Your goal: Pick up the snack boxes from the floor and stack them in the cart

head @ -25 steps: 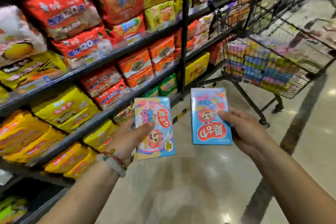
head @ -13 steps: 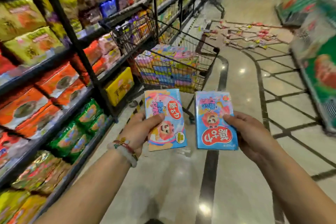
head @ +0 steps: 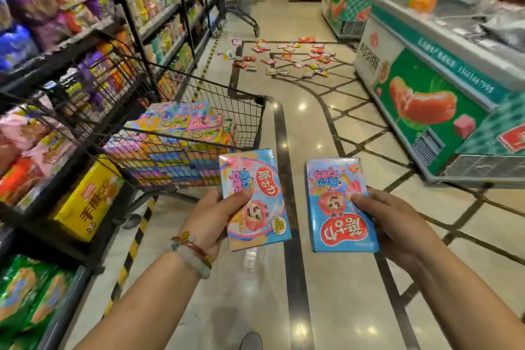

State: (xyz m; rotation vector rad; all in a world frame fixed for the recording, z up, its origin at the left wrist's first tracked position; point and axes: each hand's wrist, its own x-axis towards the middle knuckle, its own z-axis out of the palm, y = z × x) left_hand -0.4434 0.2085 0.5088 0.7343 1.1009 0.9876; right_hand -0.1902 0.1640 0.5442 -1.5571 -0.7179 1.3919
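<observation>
Both my forearms reach forward at waist height; my left hand [head: 211, 216] pinches one snack box [head: 254, 199], thumb across its face; my right hand [head: 397, 224] grips a second box [head: 341, 207] likewise, thumb on top.

Left box [head: 254, 199]: we are reading large white characters on a red bean-shaped badge, set upside down to us, too stylised to spell out
Right box [head: 342, 204]: we are seeing the same red badge with white characters, low on its face
Yellow carton [head: 85, 202]: we are making out big red characters, not legible
Freezer [head: 443, 85]: we are reading a blurred white number starting 1360, beside unclear characters
</observation>
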